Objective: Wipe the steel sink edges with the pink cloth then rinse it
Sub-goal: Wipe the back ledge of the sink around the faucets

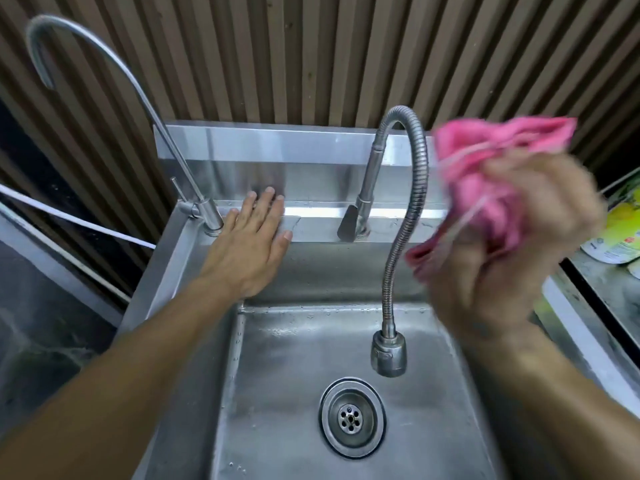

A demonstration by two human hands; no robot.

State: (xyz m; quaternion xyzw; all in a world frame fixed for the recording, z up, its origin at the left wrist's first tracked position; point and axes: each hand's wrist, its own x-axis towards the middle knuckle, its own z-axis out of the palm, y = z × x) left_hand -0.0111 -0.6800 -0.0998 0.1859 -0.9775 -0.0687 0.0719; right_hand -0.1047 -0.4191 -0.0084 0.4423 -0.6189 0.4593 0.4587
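Right hand (512, 244) grips the bunched pink cloth (485, 174) above the sink's (263, 341) right edge; left hand (249, 244) rests flat, fingers straight, on the back edge.

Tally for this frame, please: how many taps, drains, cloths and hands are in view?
Taps: 2, the thin gooseneck tap and the flexible hose tap
Drains: 1, the drain
Cloths: 1, the pink cloth, held by the right hand
Hands: 2, with the left hand
Total: 6

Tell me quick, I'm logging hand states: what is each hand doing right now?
Left hand: open, fingers straight, resting flat on the steel sink's back ledge.
Right hand: closed around the bunched pink cloth, raised above the basin; motion-blurred.
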